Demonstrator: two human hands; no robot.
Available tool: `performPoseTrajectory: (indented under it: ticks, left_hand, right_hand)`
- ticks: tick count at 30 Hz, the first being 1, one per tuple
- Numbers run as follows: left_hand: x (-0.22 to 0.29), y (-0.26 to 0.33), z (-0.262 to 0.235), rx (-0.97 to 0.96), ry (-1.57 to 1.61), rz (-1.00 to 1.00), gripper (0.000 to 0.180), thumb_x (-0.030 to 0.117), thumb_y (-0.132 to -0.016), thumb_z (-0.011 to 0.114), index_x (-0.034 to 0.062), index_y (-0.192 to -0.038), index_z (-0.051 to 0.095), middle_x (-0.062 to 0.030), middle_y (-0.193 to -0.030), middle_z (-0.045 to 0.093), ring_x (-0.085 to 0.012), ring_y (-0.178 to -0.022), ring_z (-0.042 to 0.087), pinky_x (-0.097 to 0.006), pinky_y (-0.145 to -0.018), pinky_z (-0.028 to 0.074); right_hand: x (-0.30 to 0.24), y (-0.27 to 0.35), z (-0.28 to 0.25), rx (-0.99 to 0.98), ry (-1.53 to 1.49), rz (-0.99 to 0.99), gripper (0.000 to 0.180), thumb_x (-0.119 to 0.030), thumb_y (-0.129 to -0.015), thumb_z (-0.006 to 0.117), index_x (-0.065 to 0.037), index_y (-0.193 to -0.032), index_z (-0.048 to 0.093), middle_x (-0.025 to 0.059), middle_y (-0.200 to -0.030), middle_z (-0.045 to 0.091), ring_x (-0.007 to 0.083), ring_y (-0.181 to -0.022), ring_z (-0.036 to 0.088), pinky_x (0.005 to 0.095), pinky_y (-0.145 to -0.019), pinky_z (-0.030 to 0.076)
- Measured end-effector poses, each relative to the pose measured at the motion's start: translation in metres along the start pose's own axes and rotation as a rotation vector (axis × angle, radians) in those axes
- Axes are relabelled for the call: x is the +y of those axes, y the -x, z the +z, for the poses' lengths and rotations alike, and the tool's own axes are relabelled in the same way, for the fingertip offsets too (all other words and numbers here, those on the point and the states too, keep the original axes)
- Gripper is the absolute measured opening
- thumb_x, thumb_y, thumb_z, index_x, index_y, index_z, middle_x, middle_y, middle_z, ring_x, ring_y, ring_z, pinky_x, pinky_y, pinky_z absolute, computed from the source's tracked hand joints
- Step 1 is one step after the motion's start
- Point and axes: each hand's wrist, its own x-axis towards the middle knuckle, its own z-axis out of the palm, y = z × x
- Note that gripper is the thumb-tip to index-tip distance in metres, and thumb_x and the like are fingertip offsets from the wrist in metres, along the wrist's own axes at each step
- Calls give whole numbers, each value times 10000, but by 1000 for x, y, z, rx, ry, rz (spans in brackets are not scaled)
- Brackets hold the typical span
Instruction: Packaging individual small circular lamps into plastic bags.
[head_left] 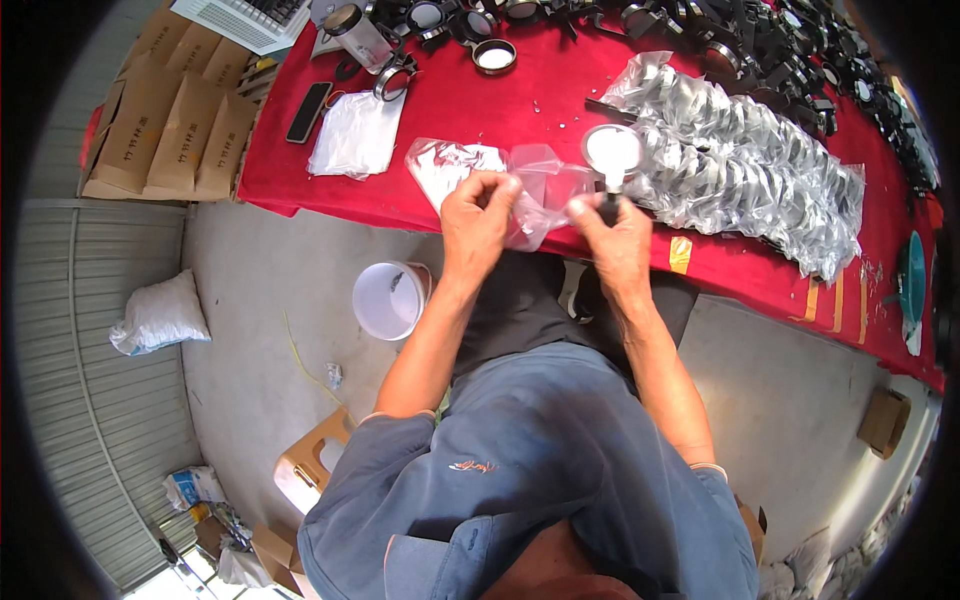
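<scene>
My left hand (476, 225) is closed in a pinch on a clear plastic bag (540, 185), which hangs between my two hands at the table's near edge. My right hand (622, 245) grips the black handle of a round, white-faced piece (612, 152), held upright with its disc pointing away from me. The fingers of that hand are slightly blurred, close to the bag's right side. Just beyond my left hand lies a pile of loose clear bags (445, 168). To the right are rows of bagged pieces (735, 160) in crinkled clear plastic.
Many unbagged black pieces (720, 55) crowd the far side of the red-covered table (560, 95). At the left are a phone (309, 112), white bags (357, 135) and a clear jar (360, 40). Cartons (165, 125) stand beside the table; a white bucket (388, 302) is below its edge.
</scene>
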Motion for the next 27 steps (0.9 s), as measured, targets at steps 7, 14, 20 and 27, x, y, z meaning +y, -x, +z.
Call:
performPoseTrajectory:
  ticks: [7,14,20,27]
  left_hand:
    - [25,-18,3,-153,-100,44,155,145,-989,745,-8,-1009,758,-24,-794,699,-82,-705,629,-264,-645,506]
    - [65,-24,24,-347,-383,390,126,126,-932,776,9,-978,768,-77,-874,696,-165,-736,657,-313,-665,516]
    - [71,-27,30,-650,-376,430,98,96,-972,723,6,-1006,710,-115,-1199,729,-229,-1035,700,-355,-840,561]
    - [62,-35,27,-800,-394,398,136,110,-1027,635,-26,-1031,648,-147,-1343,690,-255,-1123,680,-375,-956,537]
  right_hand:
    - [-20,-1,-33,246,365,-257,243,-208,-909,836,-1,-1013,766,122,-917,754,229,-824,725,375,-784,565]
    - [-7,36,-85,-222,87,-216,192,-161,-908,735,-4,-823,665,3,-784,627,97,-691,526,284,-639,418]
    - [-28,31,-82,-169,665,-517,185,-17,-709,755,55,-844,651,165,-1194,680,320,-870,676,415,-779,550]
    - [-37,30,-85,-75,641,-458,198,-42,-719,764,49,-862,662,171,-1502,580,307,-873,704,423,-811,571]
